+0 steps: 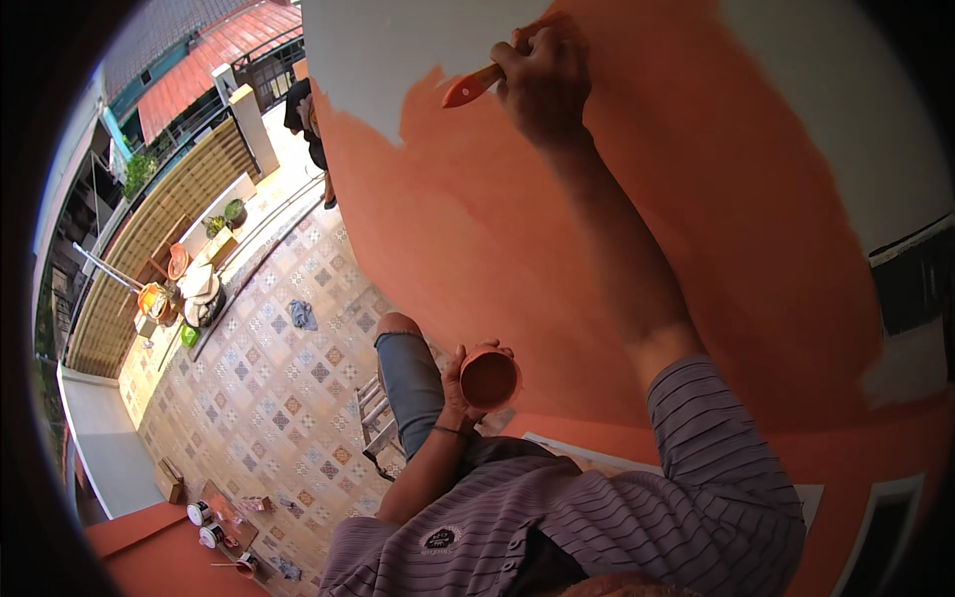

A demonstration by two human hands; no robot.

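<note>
High on the wall, my right hand (545, 88) is closed around a paintbrush (477, 85). Its orange-stained handle sticks out to the left of my fingers, and the bristle end meets the wall above, partly hidden by my hand. Fresh orange paint (497, 249) covers much of the wall (388, 50), with pale unpainted areas at the top and right. Down by my waist, my left hand (455, 391) wraps around a small round cup (489, 381) with reddish-orange paint inside and its mouth facing up.
Below me stands a ladder (373, 418) beside my knee, over a patterned tile floor (269, 368). Paint tins (211, 535) sit at the lower left. A crumpled cloth (302, 315) lies on the tiles. Another person (303, 114) is at the wall's far edge, near potted plants (235, 211).
</note>
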